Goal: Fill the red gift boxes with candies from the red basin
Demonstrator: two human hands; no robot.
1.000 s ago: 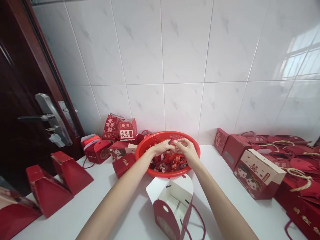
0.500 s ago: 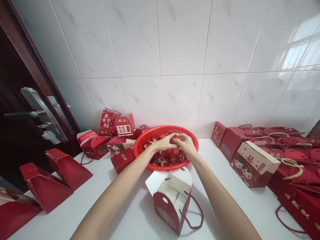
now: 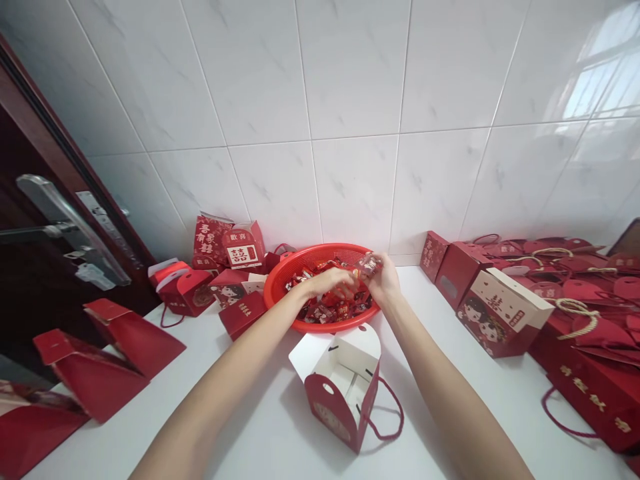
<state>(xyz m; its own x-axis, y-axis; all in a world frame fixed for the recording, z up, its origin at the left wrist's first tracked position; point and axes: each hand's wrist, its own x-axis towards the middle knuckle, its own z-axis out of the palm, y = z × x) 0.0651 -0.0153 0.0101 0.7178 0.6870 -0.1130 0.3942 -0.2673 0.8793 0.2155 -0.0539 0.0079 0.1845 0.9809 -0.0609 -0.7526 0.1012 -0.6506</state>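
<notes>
A red plastic basket holds many small wrapped candies. My right hand is at the basket's right rim, its fingers closed on a dark red wrapped candy. Over the candies is my left hand, fingers spread and slightly blurred, pointing toward the right hand. Nearer to me, between my forearms, an open red box with a white inside and a dark red cord handle stands on the white table. No candy shows inside it.
Red boxes stand beside and behind the basket on the left. Tall folded red boxes are at far left. Boxes and many red bags crowd the right. A tiled wall rises behind.
My hands have moved apart. The right hand has shifted to the basket's right rim and now shows a wrapped candy in its fingers. The view has shifted slightly.
</notes>
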